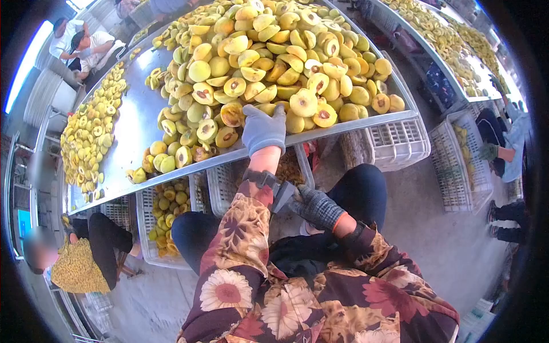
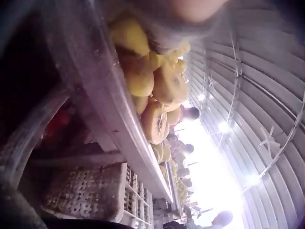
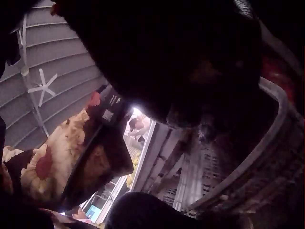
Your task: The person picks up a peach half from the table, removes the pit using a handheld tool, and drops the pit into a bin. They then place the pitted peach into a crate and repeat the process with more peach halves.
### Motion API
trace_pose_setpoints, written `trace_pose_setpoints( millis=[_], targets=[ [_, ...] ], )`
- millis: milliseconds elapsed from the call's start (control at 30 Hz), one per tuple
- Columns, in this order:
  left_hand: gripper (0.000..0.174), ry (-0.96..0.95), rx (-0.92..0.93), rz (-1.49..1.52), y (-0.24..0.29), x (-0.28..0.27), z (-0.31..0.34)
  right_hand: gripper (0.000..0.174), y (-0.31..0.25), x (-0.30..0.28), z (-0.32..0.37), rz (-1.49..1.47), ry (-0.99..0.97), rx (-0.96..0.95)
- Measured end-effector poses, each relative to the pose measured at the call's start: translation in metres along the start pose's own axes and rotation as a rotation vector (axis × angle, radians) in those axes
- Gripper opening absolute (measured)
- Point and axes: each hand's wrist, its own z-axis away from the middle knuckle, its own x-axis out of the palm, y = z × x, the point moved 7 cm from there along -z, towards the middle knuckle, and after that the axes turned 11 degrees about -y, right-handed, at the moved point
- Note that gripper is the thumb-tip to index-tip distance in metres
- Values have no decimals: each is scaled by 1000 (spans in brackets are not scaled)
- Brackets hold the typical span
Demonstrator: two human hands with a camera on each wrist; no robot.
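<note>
A large heap of halved yellow fruit point(image 1: 234, 86) lies on a metal table point(image 1: 134, 108). In the head view my left hand point(image 1: 264, 130), in a light grey-blue glove, reaches over the table's near edge and touches the heap, thumb and forefinger spread at a fruit half; the other fingertips are hidden. In the left wrist view this hand point(image 2: 176, 28) is a blur above the fruit point(image 2: 169, 88). My right hand point(image 1: 319, 208), in a dark grey knitted glove, is below the edge beside the left wrist's camera, its fingers bent and partly covered. The right wrist view is too dark there.
Under the table stand white crates, one with fruit point(image 1: 166, 211) at the left and another point(image 1: 394, 143) at the right. A second fruit-covered table point(image 1: 426, 37) is at the upper right. People sit or stand at both sides.
</note>
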Motion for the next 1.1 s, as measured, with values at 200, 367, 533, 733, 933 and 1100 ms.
trace_pose_setpoints(
  millis=[200, 367, 533, 733, 933, 1100],
  targets=[
    [63, 255, 344, 424, -16, -37, 27, 28, -6, -29, 8, -57, 143, -31],
    [46, -604, 409, 1659, -61, -23, 60, 28, -69, -70, 30, -81, 410, -272],
    [37, -32, 736, 412, -75, -63, 114, 37, -110, -35, 12, 216, 244, -108],
    [39, -268, 594, 1188, -119, -39, 102, 42, -115, 0, -2, 286, 169, -71],
    [50, -437, 358, 1542, -146, -22, 93, 39, -146, -1, -11, 269, 174, -38],
    [41, -420, 459, 1594, -149, -30, 97, 29, -114, 18, -23, -476, 129, 10]
  ],
)
